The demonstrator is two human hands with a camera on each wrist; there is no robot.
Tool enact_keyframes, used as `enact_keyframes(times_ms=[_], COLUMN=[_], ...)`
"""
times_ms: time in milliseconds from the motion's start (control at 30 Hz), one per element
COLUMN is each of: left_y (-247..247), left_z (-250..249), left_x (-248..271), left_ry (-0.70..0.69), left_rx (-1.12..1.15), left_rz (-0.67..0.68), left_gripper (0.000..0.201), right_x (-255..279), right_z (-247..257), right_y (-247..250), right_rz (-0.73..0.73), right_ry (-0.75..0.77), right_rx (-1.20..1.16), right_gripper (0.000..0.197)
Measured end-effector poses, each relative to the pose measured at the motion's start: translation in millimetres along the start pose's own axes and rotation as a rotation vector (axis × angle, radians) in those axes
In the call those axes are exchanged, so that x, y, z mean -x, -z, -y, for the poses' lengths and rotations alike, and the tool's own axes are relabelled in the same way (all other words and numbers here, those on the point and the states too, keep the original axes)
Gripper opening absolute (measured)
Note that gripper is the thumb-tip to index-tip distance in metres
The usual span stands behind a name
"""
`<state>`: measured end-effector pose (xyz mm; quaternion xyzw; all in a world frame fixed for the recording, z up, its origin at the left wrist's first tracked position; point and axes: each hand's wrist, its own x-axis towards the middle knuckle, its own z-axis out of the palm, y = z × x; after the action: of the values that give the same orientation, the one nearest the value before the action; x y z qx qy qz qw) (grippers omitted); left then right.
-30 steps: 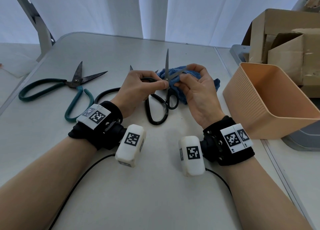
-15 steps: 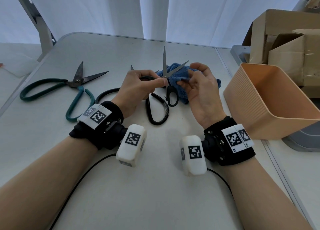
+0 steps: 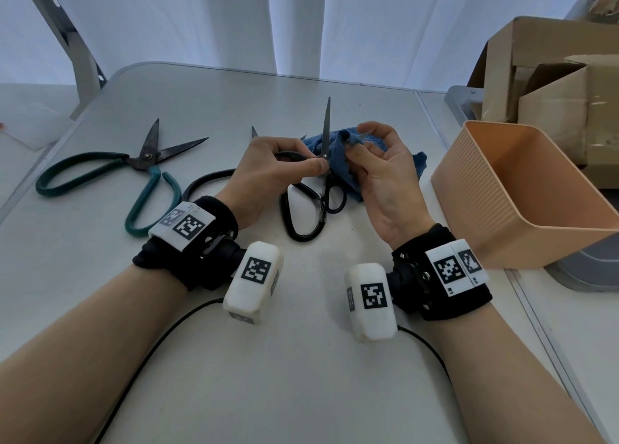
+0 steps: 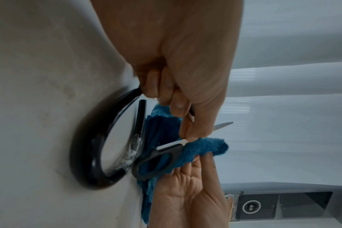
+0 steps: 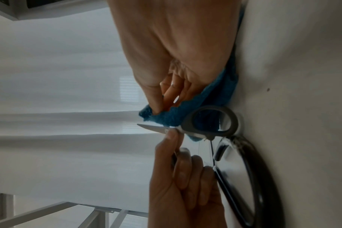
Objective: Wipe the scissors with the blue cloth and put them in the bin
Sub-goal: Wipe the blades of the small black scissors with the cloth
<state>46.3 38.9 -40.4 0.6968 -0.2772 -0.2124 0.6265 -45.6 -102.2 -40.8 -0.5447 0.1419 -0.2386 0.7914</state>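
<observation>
Small scissors (image 3: 326, 132) with dark grey handles stand blades-up over the table, spread open. My left hand (image 3: 318, 167) pinches them at the pivot, thumb in front. My right hand (image 3: 355, 142) pinches the blue cloth (image 3: 338, 157) around the right blade, which is hidden in the folds. The left blade points straight up, bare. In the left wrist view the grey handle loop (image 4: 156, 160) hangs down against the cloth (image 4: 205, 146). In the right wrist view my fingers (image 5: 160, 106) squeeze the cloth (image 5: 166, 117) just above the blade. The peach bin (image 3: 522, 189) stands open to the right.
Large black-handled scissors (image 3: 301, 215) lie on the table right under my hands. Green-handled scissors (image 3: 147, 162) lie open to the left. Cardboard boxes (image 3: 542, 85) stand behind the bin. The white table (image 3: 301, 360) runs wide toward me.
My right hand has drawn the blue cloth up over the right blade, which showed bare before. The scissors have turned slightly more upright in my left hand.
</observation>
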Motion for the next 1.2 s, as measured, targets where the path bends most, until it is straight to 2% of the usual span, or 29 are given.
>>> enact_keyframes(times_ms=[267,433,600,933,1100,1200], left_y=[0.0,-0.1,0.1,0.4,0.2,0.6], left_z=[1.2,0.0,-1.0,-0.5,-1.1,-0.7], left_x=[-0.3,0.8,1.3,1.0,1.9,0.9], left_ry=[-0.005,-0.017,-0.013,-0.011,-0.015,-0.011], left_rx=[0.007,-0.011,-0.012,-0.003,-0.027,-0.015], left_rz=[-0.013,0.010,0.009,-0.005,0.013,0.003], left_gripper=[0.019,0.017,0.019,0.019,0.018,0.019], right_x=[1.4,0.1,-1.5,-1.5,-2.3,-1.6], right_z=[3.1,-1.4,-4.8,-1.0,-3.0,-1.6], right_y=[1.8,-0.1,2.3,3.2,2.4,1.4], right_rz=[0.053,0.010,-0.035,-0.038,-0.085,-0.071], right_ry=[0.000,0.002,0.026,0.042,0.078,0.045], right_rx=[0.007,0.049,0.034,0.022,0.047,0.009], right_gripper=[0.030,0.024,0.030,0.024,0.023,0.023])
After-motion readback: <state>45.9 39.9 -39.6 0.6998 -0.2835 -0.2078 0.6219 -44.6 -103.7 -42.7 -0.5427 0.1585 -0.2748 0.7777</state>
